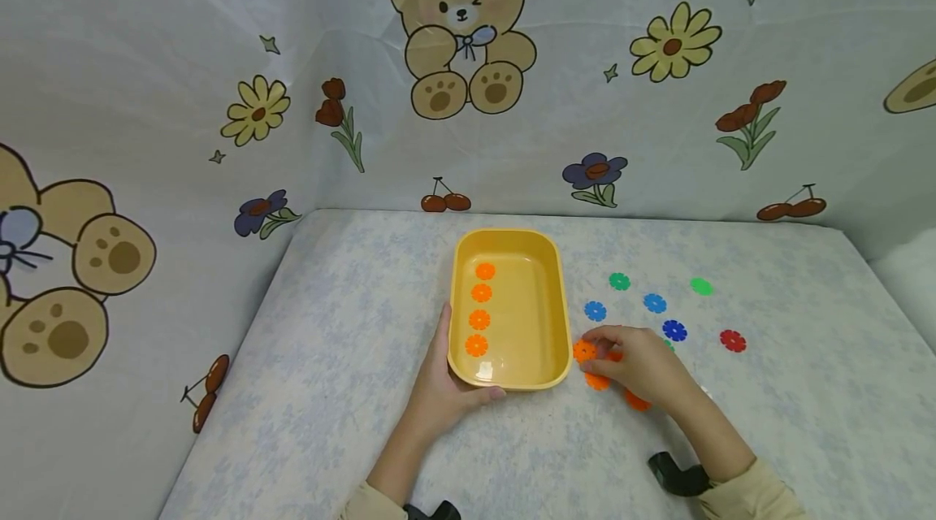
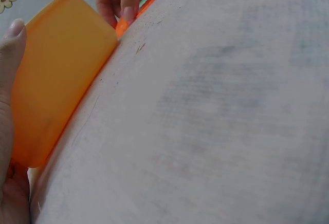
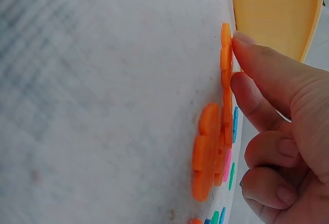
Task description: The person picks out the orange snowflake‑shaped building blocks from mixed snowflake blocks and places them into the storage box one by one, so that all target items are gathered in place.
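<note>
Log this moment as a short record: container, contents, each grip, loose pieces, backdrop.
Container: yellow tray, on the table
Contents: four orange flower pieces, in a column along the left side
Left grip: holds the tray's near left corner
Right grip: at an orange piece beside the tray; pinch unclear
Loose pieces: include green pieces, blue pieces, a red piece
Backdrop: cartoon-print sheet

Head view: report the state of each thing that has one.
Yellow tray: uncovered, gripped at its near left corner
Left hand: gripping the tray
Four orange discs: lined up inside the tray
Other orange discs: outside the tray, some partly hidden
Right hand: fingertips at one of these, grip unclear
Blue discs: lying loose
Green discs: loose, one partly hidden
Red disc: loose
</note>
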Available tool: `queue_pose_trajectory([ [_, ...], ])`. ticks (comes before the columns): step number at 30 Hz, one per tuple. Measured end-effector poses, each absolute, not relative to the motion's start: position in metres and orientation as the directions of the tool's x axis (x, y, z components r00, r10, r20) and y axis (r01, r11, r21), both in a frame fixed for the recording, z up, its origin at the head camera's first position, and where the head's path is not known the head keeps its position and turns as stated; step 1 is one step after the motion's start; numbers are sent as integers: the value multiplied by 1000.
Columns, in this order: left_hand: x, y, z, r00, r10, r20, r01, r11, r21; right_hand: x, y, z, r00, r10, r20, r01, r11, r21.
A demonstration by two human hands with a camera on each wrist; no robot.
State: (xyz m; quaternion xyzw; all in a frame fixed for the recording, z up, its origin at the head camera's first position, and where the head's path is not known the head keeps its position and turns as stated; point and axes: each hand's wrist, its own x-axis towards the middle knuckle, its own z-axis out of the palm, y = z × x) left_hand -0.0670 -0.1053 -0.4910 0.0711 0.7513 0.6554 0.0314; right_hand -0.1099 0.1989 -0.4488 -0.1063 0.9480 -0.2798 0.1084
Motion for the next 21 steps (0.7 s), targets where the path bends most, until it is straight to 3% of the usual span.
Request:
queue_pose_trajectory([
  [7,-67,-105,-492,-988,142,57,79,153,985,-110,202,-445,-966,-191,-175,-59,819,-571],
  [11,-68,-105,-492,-987,146,61,84,157,984,-110,208,-439,-986,-133,-96,-48,793,-608],
  [16,-68,-106,-492,-986,153,66,86,130,988,-113,202,-426,-990,-123,66,-136,727,-673],
  [21,-67,-106,-492,-987,150,60,80,131,988,-114,176,-414,-962,-233,142,-261,639,-724],
])
